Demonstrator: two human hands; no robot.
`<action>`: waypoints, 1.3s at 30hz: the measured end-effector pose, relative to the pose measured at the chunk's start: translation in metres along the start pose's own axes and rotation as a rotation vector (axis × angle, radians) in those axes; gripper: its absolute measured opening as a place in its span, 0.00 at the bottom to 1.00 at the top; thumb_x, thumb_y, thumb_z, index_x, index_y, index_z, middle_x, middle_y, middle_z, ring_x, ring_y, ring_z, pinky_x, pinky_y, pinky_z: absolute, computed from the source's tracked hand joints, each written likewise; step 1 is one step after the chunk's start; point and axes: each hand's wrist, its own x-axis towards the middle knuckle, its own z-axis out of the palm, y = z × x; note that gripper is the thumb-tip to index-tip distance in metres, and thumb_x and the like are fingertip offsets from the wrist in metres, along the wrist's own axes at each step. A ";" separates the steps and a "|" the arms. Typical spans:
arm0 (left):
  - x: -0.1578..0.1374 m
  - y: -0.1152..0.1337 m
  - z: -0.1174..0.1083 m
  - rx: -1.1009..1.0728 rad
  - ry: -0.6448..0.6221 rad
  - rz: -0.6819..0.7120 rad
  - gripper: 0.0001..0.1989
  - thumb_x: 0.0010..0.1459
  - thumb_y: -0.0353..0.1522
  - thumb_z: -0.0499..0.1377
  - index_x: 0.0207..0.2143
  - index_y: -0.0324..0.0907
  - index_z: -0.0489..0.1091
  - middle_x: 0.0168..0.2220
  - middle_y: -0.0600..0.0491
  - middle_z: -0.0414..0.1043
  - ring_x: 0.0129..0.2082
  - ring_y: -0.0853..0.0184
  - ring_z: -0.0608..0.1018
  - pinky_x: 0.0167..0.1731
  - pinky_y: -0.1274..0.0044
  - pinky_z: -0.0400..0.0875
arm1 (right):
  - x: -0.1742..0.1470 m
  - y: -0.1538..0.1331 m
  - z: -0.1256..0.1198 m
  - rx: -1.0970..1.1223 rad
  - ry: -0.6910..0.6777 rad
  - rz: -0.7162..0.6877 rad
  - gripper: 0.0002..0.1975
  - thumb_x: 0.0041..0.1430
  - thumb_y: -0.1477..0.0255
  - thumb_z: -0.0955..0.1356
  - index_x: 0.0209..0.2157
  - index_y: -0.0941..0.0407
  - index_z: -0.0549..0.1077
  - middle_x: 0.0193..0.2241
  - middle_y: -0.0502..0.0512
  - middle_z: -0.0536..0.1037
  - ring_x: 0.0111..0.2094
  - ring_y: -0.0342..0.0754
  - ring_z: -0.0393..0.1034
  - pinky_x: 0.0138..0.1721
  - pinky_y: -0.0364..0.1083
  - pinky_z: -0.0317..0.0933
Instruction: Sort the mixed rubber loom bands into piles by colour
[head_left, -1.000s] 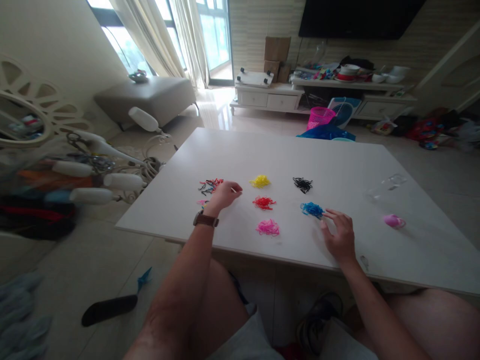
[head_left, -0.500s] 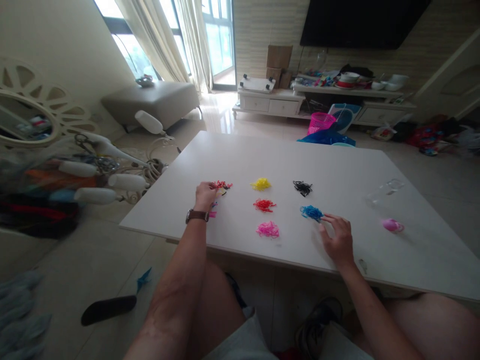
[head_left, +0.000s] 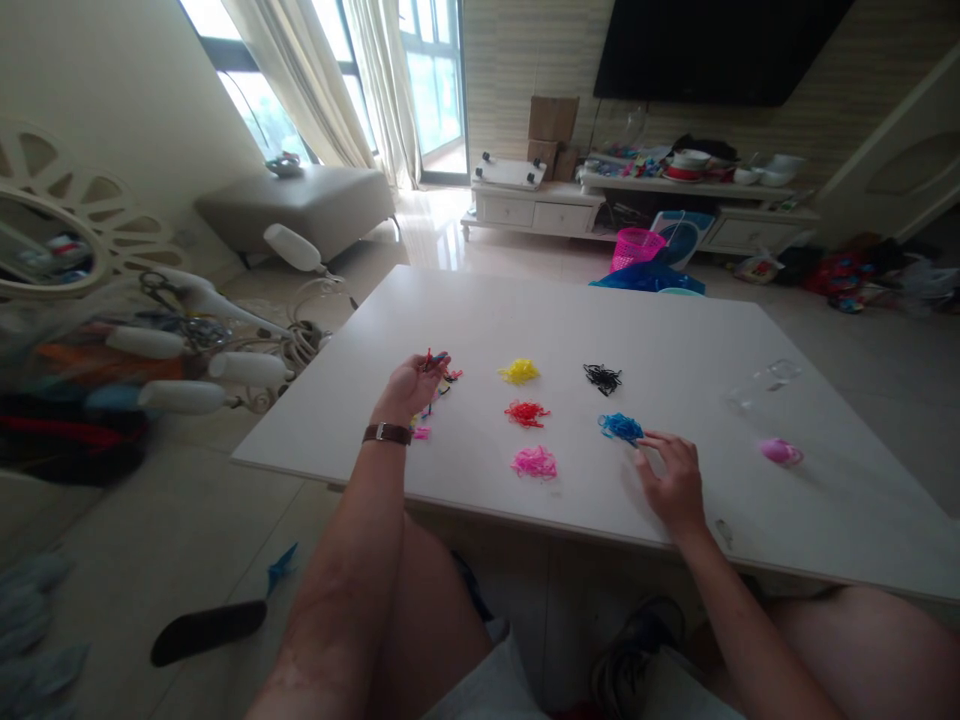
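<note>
My left hand, with a brown watch on the wrist, is turned palm up over the left of the table. It holds a few small red and dark rubber bands on its curled fingers. Beneath and beside it lies a mixed heap of coloured rubber bands, partly hidden by the hand. My right hand rests by the blue rubber bands, fingers apart, fingertips at the pile's edge. Sorted piles stand between and beyond: yellow bands, red bands, pink bands and black bands.
On the right of the white table are a pink egg-shaped object and a clear container on its side. A small clear item lies near the front edge. A lamp with white shades stands left of the table.
My left hand has rolled from palm down at the mixed heap to palm up, lifting a few bands. My right hand stays by the blue pile. The view shifts slightly.
</note>
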 end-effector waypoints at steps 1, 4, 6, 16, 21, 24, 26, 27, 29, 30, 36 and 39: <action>0.000 0.000 0.001 -0.037 0.018 -0.012 0.10 0.59 0.19 0.49 0.33 0.36 0.68 0.30 0.45 0.74 0.32 0.68 0.80 0.30 0.81 0.77 | 0.000 0.000 0.000 0.002 0.000 0.001 0.05 0.62 0.70 0.68 0.39 0.54 0.75 0.43 0.58 0.78 0.46 0.56 0.70 0.52 0.57 0.62; 0.000 -0.002 0.002 -0.115 0.055 -0.029 0.11 0.57 0.17 0.49 0.34 0.37 0.67 0.28 0.48 0.71 0.28 0.71 0.77 0.28 0.83 0.76 | 0.000 -0.001 0.000 0.007 -0.005 0.004 0.05 0.62 0.70 0.68 0.39 0.53 0.75 0.42 0.58 0.78 0.46 0.56 0.70 0.52 0.58 0.62; -0.001 -0.003 0.001 -0.127 0.053 -0.042 0.13 0.54 0.16 0.49 0.36 0.37 0.69 0.28 0.49 0.70 0.26 0.71 0.76 0.27 0.83 0.75 | 0.000 -0.001 0.000 0.011 -0.011 0.010 0.05 0.62 0.70 0.68 0.38 0.53 0.76 0.42 0.58 0.79 0.46 0.57 0.70 0.52 0.59 0.62; 0.002 -0.002 -0.002 -0.124 -0.029 -0.082 0.12 0.60 0.26 0.54 0.23 0.41 0.60 0.20 0.57 0.59 0.18 0.76 0.64 0.18 0.86 0.62 | -0.002 0.002 0.001 0.016 -0.030 0.020 0.04 0.62 0.70 0.68 0.36 0.53 0.76 0.40 0.57 0.79 0.44 0.56 0.70 0.51 0.58 0.63; -0.003 -0.001 0.000 -0.167 -0.092 -0.120 0.18 0.60 0.22 0.52 0.21 0.43 0.50 0.16 0.62 0.48 0.14 0.78 0.56 0.13 0.86 0.52 | -0.002 0.000 0.001 0.010 -0.028 0.009 0.04 0.62 0.70 0.68 0.34 0.54 0.76 0.39 0.57 0.78 0.44 0.55 0.70 0.50 0.57 0.63; -0.007 0.000 0.001 -0.173 -0.136 -0.107 0.18 0.59 0.19 0.51 0.21 0.44 0.49 0.16 0.62 0.45 0.13 0.78 0.55 0.12 0.85 0.49 | -0.001 -0.001 0.001 0.009 -0.030 0.013 0.04 0.61 0.70 0.68 0.33 0.53 0.75 0.38 0.57 0.78 0.43 0.55 0.69 0.50 0.57 0.63; -0.009 0.001 0.001 -0.195 -0.157 -0.101 0.16 0.58 0.19 0.50 0.22 0.43 0.53 0.17 0.63 0.45 0.13 0.78 0.55 0.12 0.85 0.49 | -0.001 -0.001 0.001 0.008 -0.034 0.015 0.04 0.61 0.70 0.68 0.33 0.53 0.75 0.38 0.57 0.78 0.43 0.56 0.69 0.49 0.57 0.64; -0.010 0.001 0.001 -0.210 -0.159 -0.104 0.14 0.58 0.19 0.50 0.24 0.42 0.57 0.17 0.63 0.45 0.13 0.78 0.56 0.12 0.85 0.49 | -0.001 -0.002 0.001 0.008 -0.034 0.015 0.04 0.61 0.70 0.68 0.33 0.53 0.75 0.38 0.57 0.78 0.43 0.56 0.69 0.49 0.57 0.64; -0.011 0.001 0.001 -0.222 -0.142 -0.113 0.10 0.59 0.19 0.49 0.28 0.39 0.64 0.18 0.62 0.48 0.14 0.77 0.58 0.12 0.87 0.51 | -0.001 -0.001 0.001 0.008 -0.035 0.013 0.04 0.61 0.70 0.68 0.33 0.53 0.75 0.38 0.57 0.78 0.43 0.56 0.69 0.49 0.57 0.64; -0.012 0.001 0.001 -0.217 -0.129 -0.113 0.10 0.59 0.20 0.49 0.30 0.39 0.66 0.18 0.61 0.50 0.15 0.77 0.60 0.13 0.87 0.53 | -0.002 -0.001 0.001 0.008 -0.036 0.014 0.04 0.61 0.70 0.68 0.33 0.53 0.75 0.38 0.57 0.78 0.43 0.56 0.69 0.49 0.57 0.64; -0.010 0.003 0.003 -0.081 -0.064 -0.065 0.14 0.62 0.28 0.53 0.22 0.41 0.58 0.20 0.58 0.54 0.17 0.78 0.62 0.13 0.87 0.54 | -0.003 0.002 0.003 0.014 -0.044 0.024 0.04 0.60 0.70 0.68 0.32 0.53 0.75 0.38 0.57 0.78 0.43 0.56 0.69 0.49 0.57 0.64; -0.008 0.001 0.004 0.183 -0.078 0.015 0.18 0.61 0.31 0.55 0.20 0.43 0.52 0.18 0.61 0.47 0.14 0.78 0.51 0.11 0.84 0.44 | -0.004 0.003 0.003 0.009 -0.049 0.027 0.04 0.61 0.70 0.68 0.33 0.53 0.75 0.38 0.57 0.78 0.43 0.56 0.69 0.49 0.57 0.63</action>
